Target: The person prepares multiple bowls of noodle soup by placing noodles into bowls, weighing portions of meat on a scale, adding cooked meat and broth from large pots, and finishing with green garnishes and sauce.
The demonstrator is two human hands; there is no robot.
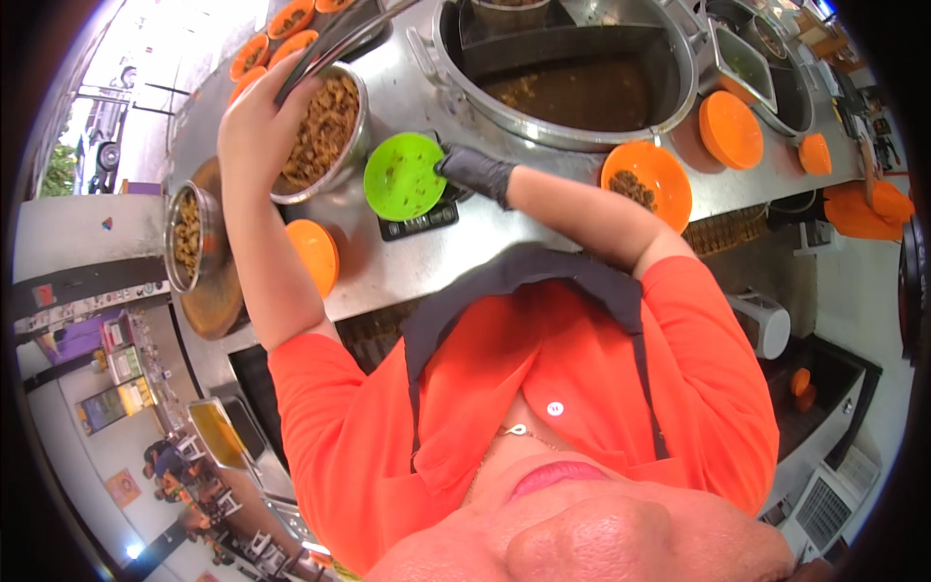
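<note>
My bare left hand (pixel 265 120) is closed around the handles of metal tongs (pixel 331 54), above a large steel bowl (pixel 364 124) full of chopped brown cooked food (pixel 320 138). The black-gloved fingers of my right hand (pixel 476 173) grip the rim of a green bowl (pixel 404 177) with small scraps in it. Partly hidden behind that bowl is a black digital scale (pixel 420 222); whether the two touch I cannot tell. An orange bowl (pixel 665 185) with some brown minced food stands beyond my right forearm. An orange plate or bowl (pixel 314 254) lies beside my left forearm.
A large divided steel pot (pixel 553 134) of brown broth stands ahead. Several filled orange bowls (pixel 291 18) stand at the far left, stacked orange bowls (pixel 731 131) to the right. A smaller steel bowl of food (pixel 190 236) sits by a round wooden board (pixel 211 309) at the left.
</note>
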